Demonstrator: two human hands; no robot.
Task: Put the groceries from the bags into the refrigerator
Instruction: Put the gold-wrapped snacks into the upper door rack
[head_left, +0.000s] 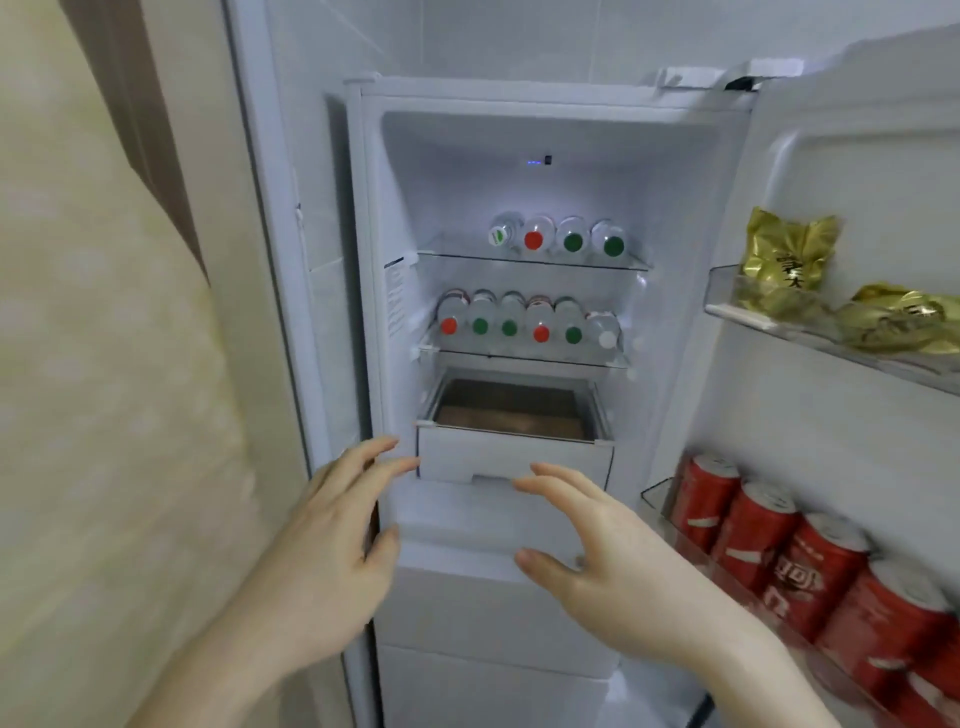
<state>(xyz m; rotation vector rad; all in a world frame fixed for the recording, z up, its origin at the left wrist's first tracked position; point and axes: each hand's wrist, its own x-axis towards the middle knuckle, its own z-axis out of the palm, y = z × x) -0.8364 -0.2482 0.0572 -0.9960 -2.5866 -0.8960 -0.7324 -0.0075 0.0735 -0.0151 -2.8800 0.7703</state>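
The white refrigerator (670, 171) stands open before me, lit inside. Its upper glass shelf (457, 257) carries several bottles (558, 236) lying with red and green caps toward me. The shelf below holds another row of bottles (524, 322). Under it a white drawer (514, 457) is pulled partly out, showing a brown inside. My left hand (332, 540) hovers with fingers spread just left of the drawer's front. My right hand (597, 551) hovers open below the drawer front. Both hands hold nothing. No grocery bags are in view.
The open door on the right has an upper rack (769, 325) with gold foil packets (789, 254) and a lower rack with several red cans (779, 551). More closed white drawers (493, 613) sit below my hands. A beige wall fills the left side.
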